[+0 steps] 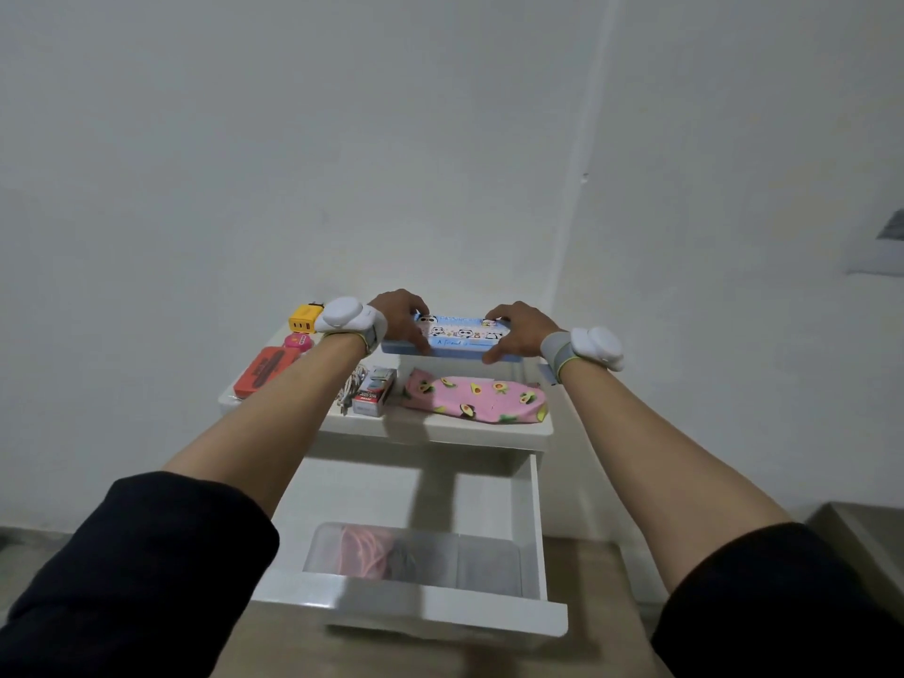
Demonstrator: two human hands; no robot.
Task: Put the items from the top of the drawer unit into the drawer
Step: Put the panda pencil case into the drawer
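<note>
Gripping the blue panda pencil case (452, 337) by its ends with my left hand (398, 318) and right hand (518, 330), I am keeping it level to clear the avocado pouch (477, 398) beneath my wrists toward the open drawer (416, 604).

Your one head camera looks forward and down over your arms; the drawer unit (430, 430) sits close below.

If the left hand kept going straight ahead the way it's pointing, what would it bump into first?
Probably the white wall. The left hand already grips one end of the blue panda pencil case, fingers pointing away from the person. Nothing shows between the case and the wall, though depth is hard to judge.
</note>
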